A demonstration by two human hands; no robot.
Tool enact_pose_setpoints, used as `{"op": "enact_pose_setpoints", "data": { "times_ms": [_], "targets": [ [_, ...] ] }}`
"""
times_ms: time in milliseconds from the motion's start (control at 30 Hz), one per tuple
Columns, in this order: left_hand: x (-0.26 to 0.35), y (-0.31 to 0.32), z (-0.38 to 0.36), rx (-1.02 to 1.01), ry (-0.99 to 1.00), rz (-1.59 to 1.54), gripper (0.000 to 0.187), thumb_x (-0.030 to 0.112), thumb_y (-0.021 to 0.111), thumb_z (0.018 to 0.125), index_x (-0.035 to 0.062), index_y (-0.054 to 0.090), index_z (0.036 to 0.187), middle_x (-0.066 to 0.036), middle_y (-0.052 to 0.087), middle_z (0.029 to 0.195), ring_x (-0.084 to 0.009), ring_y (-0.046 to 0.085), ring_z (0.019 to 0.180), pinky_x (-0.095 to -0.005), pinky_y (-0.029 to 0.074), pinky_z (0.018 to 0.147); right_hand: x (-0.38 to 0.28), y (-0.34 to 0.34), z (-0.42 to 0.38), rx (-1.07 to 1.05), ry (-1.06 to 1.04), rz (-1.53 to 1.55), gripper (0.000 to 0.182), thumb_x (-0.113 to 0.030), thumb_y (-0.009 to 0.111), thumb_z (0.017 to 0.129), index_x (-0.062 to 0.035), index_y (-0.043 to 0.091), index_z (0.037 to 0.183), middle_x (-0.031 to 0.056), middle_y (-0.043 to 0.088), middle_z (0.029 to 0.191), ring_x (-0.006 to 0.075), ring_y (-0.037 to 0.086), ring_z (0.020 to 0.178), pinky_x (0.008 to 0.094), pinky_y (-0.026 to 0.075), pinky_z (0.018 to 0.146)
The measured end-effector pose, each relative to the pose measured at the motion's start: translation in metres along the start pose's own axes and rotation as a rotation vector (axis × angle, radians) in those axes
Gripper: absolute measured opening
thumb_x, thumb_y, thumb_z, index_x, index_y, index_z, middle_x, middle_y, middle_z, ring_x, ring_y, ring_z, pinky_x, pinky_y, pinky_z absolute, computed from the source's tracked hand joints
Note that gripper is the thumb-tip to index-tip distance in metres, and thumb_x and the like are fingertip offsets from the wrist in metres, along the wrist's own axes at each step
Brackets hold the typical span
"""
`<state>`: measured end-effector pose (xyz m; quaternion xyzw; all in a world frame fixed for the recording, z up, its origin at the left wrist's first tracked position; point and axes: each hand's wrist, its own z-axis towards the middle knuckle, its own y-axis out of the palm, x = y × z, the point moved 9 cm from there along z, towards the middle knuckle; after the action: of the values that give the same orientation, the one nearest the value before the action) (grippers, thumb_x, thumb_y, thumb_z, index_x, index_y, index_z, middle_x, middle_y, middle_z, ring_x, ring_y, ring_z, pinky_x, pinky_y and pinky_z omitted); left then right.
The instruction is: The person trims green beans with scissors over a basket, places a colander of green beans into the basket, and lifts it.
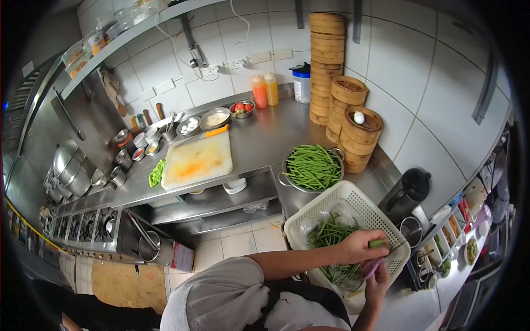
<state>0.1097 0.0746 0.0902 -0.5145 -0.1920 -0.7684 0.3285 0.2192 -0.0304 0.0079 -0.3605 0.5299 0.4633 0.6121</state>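
Left hand: the left hand is reaching over the white basket and pinching one green bean between thumb and fingers, clenched on it.
Right hand: the right hand is coming up from below, wrapping its fingers around a small knife with a purple handle whose blade end is meeting the bean; the grip is closed on the handle.
Bean being worked: it is sitting above the near right part of the basket, between the two hands.
Basket: one white perforated basket is resting on the steel counter, holding a loose heap of untrimmed beans; too many to count.
Colander: one metal colander is sitting just behind the basket, filled with a pile of green beans.
Steamers: three stacks of bamboo steamers are standing against the tiled wall, one tall stack and two shorter ones; the nearest short stack is carrying one white egg-like thing.
Bottles: two sauce bottles are standing side by side at the back, one red-orange and one yellow-orange.
Cutting board: one pale cutting board is lying further left on the counter.
Jug: one dark jug is standing just right of the basket.
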Motion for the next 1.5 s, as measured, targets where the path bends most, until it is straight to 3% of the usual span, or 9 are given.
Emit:
{"op": "enact_pose_setpoints", "data": {
  "times_ms": [200, 300, 400, 467, 600, 667, 900, 1067, 1500],
  "targets": [
    [-0.047, -0.016, 0.0, 0.056, -0.026, 0.177, 0.032, 0.034, 0.059, 0.104, 0.0027, 0.064, 0.108, -0.005, 0.065, 0.081, -0.0148, 0.061, 0.07, -0.032, 0.052, 0.067, -0.01, -0.016, 0.004, 0.218, 0.07, -0.011, 0.02, -0.007, 0.059, 0.1, 0.0017, 0.063, 0.116, 0.0012, 0.064, 0.084, 0.0069, 0.058, 0.066, 0.0196, 0.044, 0.053],
    [-0.059, -0.03, -0.001, 0.029, -0.347, 0.03, 0.032, 0.034, 0.058, 0.104, 0.0034, 0.066, 0.105, -0.009, 0.069, 0.083, -0.0225, 0.066, 0.071, -0.0381, 0.053, 0.069, 0.004, -0.025, 0.005, 0.225, 0.067, -0.063, 0.019, -0.01, 0.058, 0.102, -0.0003, 0.065, 0.116, 0.0004, 0.064, 0.083, 0.0054, 0.057, 0.066, 0.0196, 0.041, 0.049],
    [-0.066, -0.043, 0.002, -0.059, -0.16, 0.637, 0.032, 0.034, 0.067, 0.095, 0.0038, 0.067, 0.104, -0.013, 0.072, 0.088, -0.0311, 0.071, 0.081, -0.0437, 0.055, 0.074, 0.015, -0.031, 0.004, 0.212, 0.069, -0.129, 0.015, -0.012, 0.058, 0.102, -0.0029, 0.068, 0.109, -0.0013, 0.064, 0.08, 0.0037, 0.053, 0.061, 0.0191, 0.038, 0.048],
    [-0.11, -0.024, -0.014, -0.578, -0.239, 1.085, 0.037, 0.032, 0.077, 0.084, 0.0055, 0.068, 0.108, -0.014, 0.074, 0.091, -0.0347, 0.072, 0.089, -0.0459, 0.056, 0.078, 0.027, -0.038, 0.004, 0.19, 0.051, -0.23, 0.014, -0.012, 0.059, 0.101, -0.0034, 0.069, 0.105, -0.0009, 0.064, 0.078, 0.0032, 0.051, 0.058, 0.0194, 0.037, 0.048],
    [-0.146, -0.018, -0.035, -0.719, -0.322, 1.17, 0.034, 0.027, 0.081, 0.075, 0.0074, 0.071, 0.101, -0.011, 0.074, 0.088, -0.0329, 0.072, 0.089, -0.0464, 0.058, 0.079, 0.02, -0.031, 0.004, 0.203, 0.062, -0.191, 0.013, -0.012, 0.06, 0.099, -0.0035, 0.069, 0.103, -0.001, 0.064, 0.077, 0.0034, 0.051, 0.057, 0.0199, 0.036, 0.048],
    [-0.164, -0.006, -0.042, -0.831, -0.279, 1.229, 0.022, 0.022, 0.081, 0.068, 0.009, 0.076, 0.085, -0.015, 0.075, 0.089, -0.0331, 0.072, 0.085, -0.0451, 0.058, 0.075, 0.013, -0.026, 0.003, 0.186, 0.206, -0.237, 0.011, -0.006, 0.063, 0.096, 0.0027, 0.067, 0.103, 0.0019, 0.063, 0.084, 0.0092, 0.059, 0.075, 0.0239, 0.047, 0.066],
    [-0.078, -0.057, 0.021, -0.501, -0.32, 0.955, 0.023, 0.03, 0.074, 0.081, 0.0099, 0.076, 0.094, -0.018, 0.072, 0.082, -0.0394, 0.07, 0.079, -0.0512, 0.054, 0.071, 0.011, -0.037, 0.0, 0.279, 0.149, -0.293, 0.018, -0.013, 0.061, 0.1, 0.0001, 0.07, 0.109, 0.0005, 0.068, 0.083, 0.0056, 0.056, 0.066, 0.0217, 0.042, 0.056],
    [-0.006, -0.073, 0.037, -0.173, -0.149, 0.636, 0.022, 0.022, 0.076, 0.091, 0.0018, 0.071, 0.099, -0.002, 0.065, 0.074, -0.0069, 0.055, 0.069, -0.0256, 0.047, 0.065, 0.009, -0.027, -0.002, 0.195, 0.245, -0.031, 0.018, -0.011, 0.066, 0.095, 0.0011, 0.072, 0.106, 0.0007, 0.069, 0.084, 0.0068, 0.062, 0.076, 0.0219, 0.048, 0.069],
    [-0.034, -0.047, 0.002, -0.049, -0.373, 0.202, 0.007, 0.01, 0.074, 0.094, 0.0045, 0.069, 0.095, 0.008, 0.06, 0.08, -0.0018, 0.048, 0.072, -0.0199, 0.041, 0.066, -0.012, -0.006, 0.0, 0.037, 0.259, -0.28, 0.036, -0.034, 0.083, 0.083, -0.0033, 0.077, 0.101, -0.0006, 0.064, 0.068, 0.0042, 0.049, 0.057, 0.0255, 0.038, 0.052]
  ]
}}
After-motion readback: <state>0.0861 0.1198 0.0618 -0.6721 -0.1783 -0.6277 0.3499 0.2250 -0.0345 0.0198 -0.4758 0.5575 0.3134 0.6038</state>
